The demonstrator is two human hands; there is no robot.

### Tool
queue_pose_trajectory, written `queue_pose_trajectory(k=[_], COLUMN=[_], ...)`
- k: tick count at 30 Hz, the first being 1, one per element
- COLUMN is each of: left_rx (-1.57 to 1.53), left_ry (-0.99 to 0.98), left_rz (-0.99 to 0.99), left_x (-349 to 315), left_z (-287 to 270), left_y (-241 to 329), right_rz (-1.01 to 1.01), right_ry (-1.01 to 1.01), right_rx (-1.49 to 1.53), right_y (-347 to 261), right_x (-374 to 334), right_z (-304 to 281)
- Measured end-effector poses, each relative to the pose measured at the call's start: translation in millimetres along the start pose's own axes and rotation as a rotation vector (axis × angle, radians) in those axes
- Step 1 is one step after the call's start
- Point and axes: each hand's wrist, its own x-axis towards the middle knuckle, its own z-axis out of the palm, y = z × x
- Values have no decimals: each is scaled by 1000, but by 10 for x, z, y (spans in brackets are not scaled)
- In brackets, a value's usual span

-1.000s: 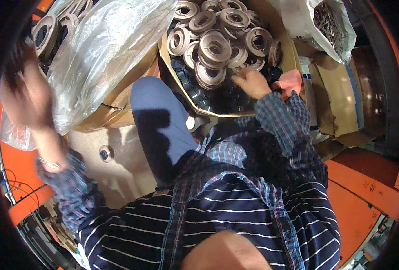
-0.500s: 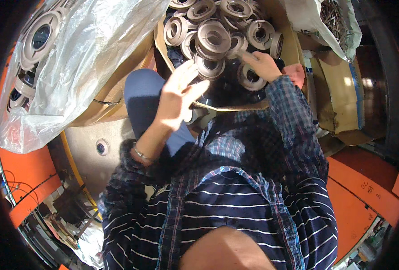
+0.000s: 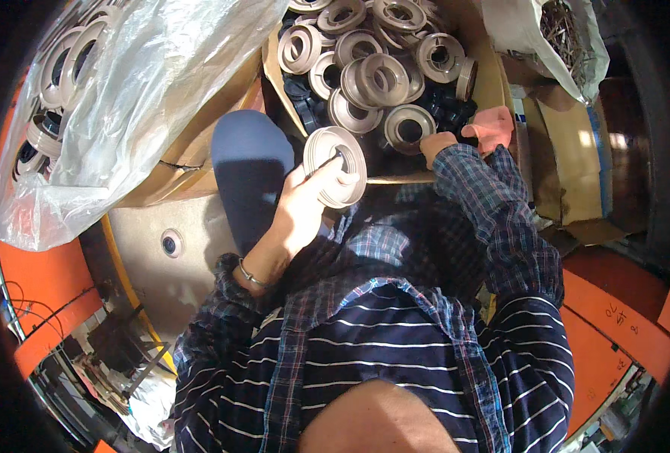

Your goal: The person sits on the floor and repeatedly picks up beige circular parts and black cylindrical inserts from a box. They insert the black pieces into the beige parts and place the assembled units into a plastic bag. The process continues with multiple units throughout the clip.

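Observation:
My left hand (image 3: pixel 298 209) grips a beige plastic ring (image 3: pixel 358 167) with a stepped rim, tilted up just in front of the open carton. The thumb reaches into its centre hole. Low at the carton's front right, my right hand (image 3: pixel 437 146) lies beside another beige ring with a dark centre (image 3: pixel 397 119). Its fingers are mostly hidden, so a grip cannot be made out. Behind both hands, many similar rings (image 3: pixel 386 85) are heaped in the cardboard carton (image 3: pixel 494 62), with black parts (image 3: pixel 448 107) showing among them.
Clear plastic sheeting (image 3: pixel 157 98) drapes over more rings at left. A single ring (image 3: pixel 172 243) lies on the pale floor. A pinkish cloth (image 3: pixel 492 130) rests at the carton's right side. Farther right are a bag of thin metal pieces (image 3: pixel 565 38) and another open carton (image 3: pixel 565 166).
My left hand has gone from having no ring visible in it to holding one, slightly nearer my body. My right hand has moved down toward the carton's front. Rings in the heap have shifted.

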Motion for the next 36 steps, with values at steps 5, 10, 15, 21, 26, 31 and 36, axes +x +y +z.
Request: queue_pose_trajectory(k=[5, 10, 15, 21, 26, 31, 36], left_rx=[-87, 149, 121, 294, 340, 252, 170], left_ry=[18, -101, -97, -100, -81, -83, -164], left_rz=[-29, 159, 146, 313, 322, 214, 227], left_x=[-45, -115, -238, -332, -289, -304, -295], left_z=[-98, -144, -175, -148, -102, -87, -18], left_y=[-82, -84, -36, 42, 26, -15, -18], right_rz=[11, 28, -12, 43, -60, -22, -156], right_ry=[-38, -79, -122, 19, 130, 104, 326], right_rx=[90, 221, 125, 166, 184, 486, 347], right_y=[28, 77, 73, -23, 107, 287, 292], right_x=[-18, 89, 183, -302, -783, -1033, -1401], right_z=[59, 150, 122, -223, -426, -244, -325])
